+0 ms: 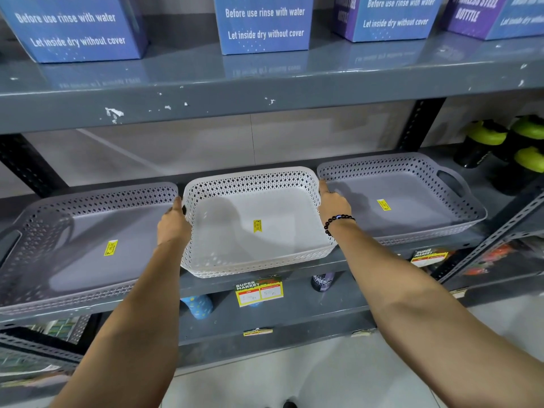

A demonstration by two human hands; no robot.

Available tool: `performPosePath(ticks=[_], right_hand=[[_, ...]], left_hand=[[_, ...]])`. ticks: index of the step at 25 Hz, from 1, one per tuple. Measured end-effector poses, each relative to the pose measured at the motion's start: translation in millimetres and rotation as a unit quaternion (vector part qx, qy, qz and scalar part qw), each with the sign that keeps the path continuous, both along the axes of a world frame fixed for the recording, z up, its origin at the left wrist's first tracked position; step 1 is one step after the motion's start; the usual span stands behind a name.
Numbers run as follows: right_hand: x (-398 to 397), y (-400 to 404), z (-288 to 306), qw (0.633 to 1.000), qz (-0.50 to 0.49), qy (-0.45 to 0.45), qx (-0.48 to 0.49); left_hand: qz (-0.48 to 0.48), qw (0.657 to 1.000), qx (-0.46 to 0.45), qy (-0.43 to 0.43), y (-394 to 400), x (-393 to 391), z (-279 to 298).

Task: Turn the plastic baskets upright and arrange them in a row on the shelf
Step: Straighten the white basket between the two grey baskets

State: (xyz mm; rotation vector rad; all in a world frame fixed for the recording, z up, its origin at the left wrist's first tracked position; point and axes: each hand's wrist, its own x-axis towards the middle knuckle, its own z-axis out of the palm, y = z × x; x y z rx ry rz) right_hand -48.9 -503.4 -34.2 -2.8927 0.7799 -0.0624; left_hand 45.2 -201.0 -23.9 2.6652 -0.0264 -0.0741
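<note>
Three shallow perforated plastic baskets stand upright side by side on the grey metal shelf (294,298). The white basket (265,207) is in the middle, its front overhanging the shelf edge. My left hand (173,225) grips its left handle and my right hand (334,206), with a dark bead bracelet at the wrist, grips its right side. A grey basket (88,260) lies to the left and another grey basket (412,201) to the right. Each carries a yellow price sticker inside.
Blue printed boxes (265,25) line the shelf above. Black bottles with green lids (485,142) stand at the far right of the basket shelf. Price tags (259,291) hang on the shelf edge, with bottles on the shelf below.
</note>
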Motion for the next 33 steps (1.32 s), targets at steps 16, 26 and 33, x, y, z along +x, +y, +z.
performPosePath(ticks=[16,26,33], right_hand=[[-2.4,-0.3,-2.5,1.0,-0.002,-0.005,0.011],[-0.5,-1.5,-3.4,1.0,-0.003,0.001,0.004],[0.0,-2.5,-5.0,1.0,-0.002,-0.003,0.007]], left_hand=[[0.002,1.0,-0.006,-0.008,0.5,-2.2,-2.9],[0.003,1.0,-0.016,-0.003,1.5,-2.3,-3.1],[-0.004,1.0,-0.01,-0.004,3.0,-0.8,-4.4]])
